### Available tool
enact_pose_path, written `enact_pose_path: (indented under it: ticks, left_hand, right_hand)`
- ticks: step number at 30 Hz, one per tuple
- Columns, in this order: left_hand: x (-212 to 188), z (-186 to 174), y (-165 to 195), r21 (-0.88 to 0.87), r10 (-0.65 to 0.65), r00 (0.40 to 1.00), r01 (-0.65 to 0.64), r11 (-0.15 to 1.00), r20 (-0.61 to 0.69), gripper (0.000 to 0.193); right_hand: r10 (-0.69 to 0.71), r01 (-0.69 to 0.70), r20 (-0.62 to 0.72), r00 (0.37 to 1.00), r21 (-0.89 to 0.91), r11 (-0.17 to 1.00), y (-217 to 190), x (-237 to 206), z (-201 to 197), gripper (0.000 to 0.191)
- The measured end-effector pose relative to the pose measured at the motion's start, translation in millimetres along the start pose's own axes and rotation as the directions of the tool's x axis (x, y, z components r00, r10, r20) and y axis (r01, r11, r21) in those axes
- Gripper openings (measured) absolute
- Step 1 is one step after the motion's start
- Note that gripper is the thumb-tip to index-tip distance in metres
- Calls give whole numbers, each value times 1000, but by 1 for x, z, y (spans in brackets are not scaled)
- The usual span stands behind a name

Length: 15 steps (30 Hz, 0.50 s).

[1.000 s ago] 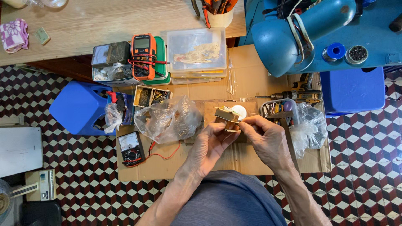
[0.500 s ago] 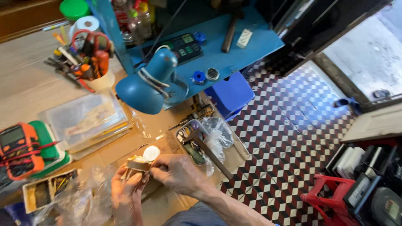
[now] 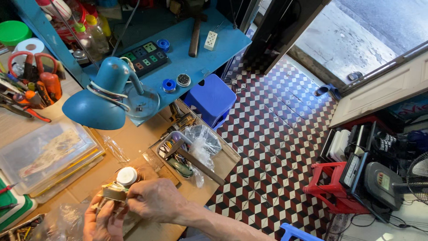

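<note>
Both my hands are at the bottom left, over a cardboard-covered bench. My left hand holds a small round brass-coloured part from below. My right hand comes in from the right and pinches the same part with its fingertips. A white round cap sits just above the part; whether it is attached to it I cannot tell. Thin wires hang around the part.
A blue desk lamp hangs over the bench. A shallow tray of tools and plastic bags lies to the right of my hands, a clear plastic box to the left. A blue stool and a red stool stand on the chequered floor.
My view has swung to the right, bringing in the floor, doorway and stools. My hands have stayed together on the small part, now low at the left of the view.
</note>
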<state>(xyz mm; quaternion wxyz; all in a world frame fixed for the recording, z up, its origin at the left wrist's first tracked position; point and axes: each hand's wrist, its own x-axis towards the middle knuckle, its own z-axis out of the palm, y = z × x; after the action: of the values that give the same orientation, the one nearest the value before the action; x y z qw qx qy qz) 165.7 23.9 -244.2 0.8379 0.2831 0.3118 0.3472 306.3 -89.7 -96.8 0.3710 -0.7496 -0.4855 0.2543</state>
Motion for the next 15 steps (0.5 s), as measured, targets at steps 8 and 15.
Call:
enact_pose_path:
  ticks: [8,15]
  left_hand:
    - [46,38,-47,324,171,976,-207,923,137,42]
    - [29,162,-40,198,299,888,-242,950,-350,57]
  right_hand:
    - [-140,140,-10,990,97,985,49,-3,-60,19]
    - [-115,116,223,968,8,993,81,72,-134,21]
